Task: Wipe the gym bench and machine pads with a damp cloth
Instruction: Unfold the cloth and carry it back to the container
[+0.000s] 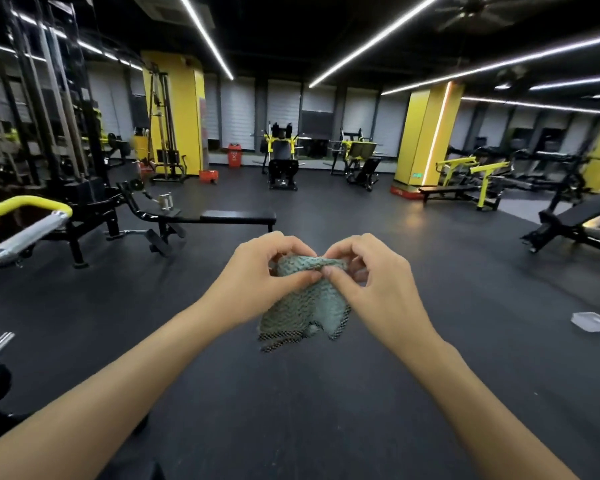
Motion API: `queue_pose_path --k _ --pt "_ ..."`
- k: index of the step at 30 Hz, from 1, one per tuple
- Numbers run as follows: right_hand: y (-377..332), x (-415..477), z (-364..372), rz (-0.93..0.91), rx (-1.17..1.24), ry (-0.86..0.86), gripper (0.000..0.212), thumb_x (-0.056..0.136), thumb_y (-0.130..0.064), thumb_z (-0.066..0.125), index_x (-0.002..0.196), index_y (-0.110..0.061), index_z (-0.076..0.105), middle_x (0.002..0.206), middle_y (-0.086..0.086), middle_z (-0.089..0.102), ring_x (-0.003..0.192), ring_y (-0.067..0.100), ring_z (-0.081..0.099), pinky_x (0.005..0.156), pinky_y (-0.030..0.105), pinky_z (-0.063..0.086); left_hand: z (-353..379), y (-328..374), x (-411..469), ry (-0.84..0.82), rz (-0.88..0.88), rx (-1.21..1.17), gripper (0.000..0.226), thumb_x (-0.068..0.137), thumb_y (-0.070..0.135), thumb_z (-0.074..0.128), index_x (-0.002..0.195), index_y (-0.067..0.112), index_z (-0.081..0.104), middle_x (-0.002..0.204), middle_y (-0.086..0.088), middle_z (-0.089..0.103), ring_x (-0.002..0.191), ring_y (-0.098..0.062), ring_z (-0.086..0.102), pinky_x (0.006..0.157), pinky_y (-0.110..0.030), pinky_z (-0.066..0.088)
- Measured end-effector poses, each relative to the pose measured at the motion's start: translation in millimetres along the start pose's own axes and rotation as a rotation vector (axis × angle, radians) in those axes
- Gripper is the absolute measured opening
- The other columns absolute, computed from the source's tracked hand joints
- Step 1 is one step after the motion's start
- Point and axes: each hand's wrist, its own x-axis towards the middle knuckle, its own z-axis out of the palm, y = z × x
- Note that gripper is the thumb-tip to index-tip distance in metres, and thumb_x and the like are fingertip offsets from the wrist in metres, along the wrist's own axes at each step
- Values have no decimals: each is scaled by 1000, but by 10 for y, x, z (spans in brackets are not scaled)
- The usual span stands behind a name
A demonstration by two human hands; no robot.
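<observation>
A grey-green patterned cloth (303,311) hangs in front of me at chest height, above the dark floor. My left hand (260,278) pinches its upper edge on the left, and my right hand (373,282) pinches the same edge on the right, thumbs close together. The lower part of the cloth dangles loose. A flat black bench (238,215) stands ahead, just beyond my hands, joined to a black frame on the left. An inclined black bench (582,216) sits at the far right.
A yellow-armed machine with a chrome handle (28,233) juts in at the left. Yellow pillars (426,133), more machines and a red bin (234,155) line the back. A pale flat object (591,322) lies on the floor at right. Open rubber floor surrounds me.
</observation>
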Motion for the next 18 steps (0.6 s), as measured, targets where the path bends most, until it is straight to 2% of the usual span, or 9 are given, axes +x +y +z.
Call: queue_pose_path --k 2,7,10,12,14,15,17,18 --pt "-56 13 -112 9 -61 6 10 84 -13 75 87 -18 67 82 -6 57 76 7 54 68 12 41 -42 65 55 -32 16 38 13 80 34 80 90 29 72 91 -3 65 86 -18 61 79 -41 51" --pt "-246 -32 -371 22 -171 12 13 84 -15 75 83 -20 63 88 -2 55 83 5 55 74 13 42 -139 232 185 -107 86 61 19 73 36 84 80 24 71 87 -3 58 80 -21 57 70 -32 46" --pt "-360 -78 -505 33 -210 2 16 86 -17 73 82 -24 59 96 -3 58 91 5 55 82 21 46 -157 340 230 -154 111 44 26 68 42 85 72 24 67 91 1 57 77 -11 56 66 -22 44" --pt "-443 -123 -590 82 -199 -12 17 87 -16 72 82 -24 58 97 -3 64 93 8 59 84 26 49 -160 408 233 -196 139 -13 28 68 39 86 67 25 63 96 2 60 81 -9 58 70 -20 46" --pt "-528 -194 -677 145 -181 -22 15 89 -17 70 81 -22 58 84 -6 66 78 4 59 75 20 48 -164 456 237 -272 138 -75 32 66 43 88 64 25 61 97 0 66 88 -18 64 81 -33 51" --pt "-567 -231 -715 160 -179 -25 15 89 -17 70 81 -21 58 76 -6 65 70 2 56 69 16 45 -169 480 239 -323 128 -107 37 64 48 89 65 24 61 95 -3 69 87 -24 66 80 -39 53" --pt "-628 -320 -799 171 -194 -21 15 90 -18 69 82 -20 57 72 -1 65 64 2 52 63 14 40 -153 510 251 -422 117 -162 44 65 52 86 71 18 59 83 -8 70 73 -27 66 65 -37 53" --pt "-649 -361 -841 177 -213 -19 14 90 -19 69 83 -21 57 73 2 67 64 4 53 63 15 39 -136 517 255 -459 118 -192 44 69 47 86 73 14 57 75 -5 67 65 -21 63 59 -32 49"
